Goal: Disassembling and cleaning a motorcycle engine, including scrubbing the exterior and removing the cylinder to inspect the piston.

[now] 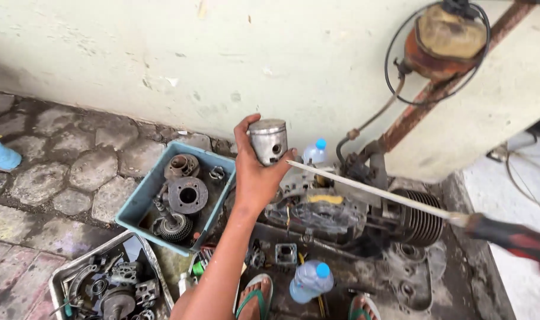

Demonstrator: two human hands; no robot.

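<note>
Left hand: we held the piston [268, 140] raised in the left hand [255, 172], fingers wrapped behind its skirt and thumb over the crown edge, closed firmly on it.
Piston position: it sat above the stripped engine block [317, 213], crown up, with the pin bore facing us.
Right hand: only a blurred sliver showed at the right edge of the view, so we could not tell how its fingers stood; it appeared to carry the red-and-black handle [510, 237].
Tool: the long screwdriver [371, 189] ran from that handle up and left, its tip just beside the pin bore.
Technique: in our judgement the tip had to be kept in line with the bore, with the piston braced against the palm so that it could not turn.
Risk: we judged that a slip could score the skirt or strike the thumb.
Surroundings: the blue tray [133, 204] of gears lay on the stone paving to the left, the metal tray [59, 275] at the lower left, and a plastic bottle [310, 281] by the feet.
</note>
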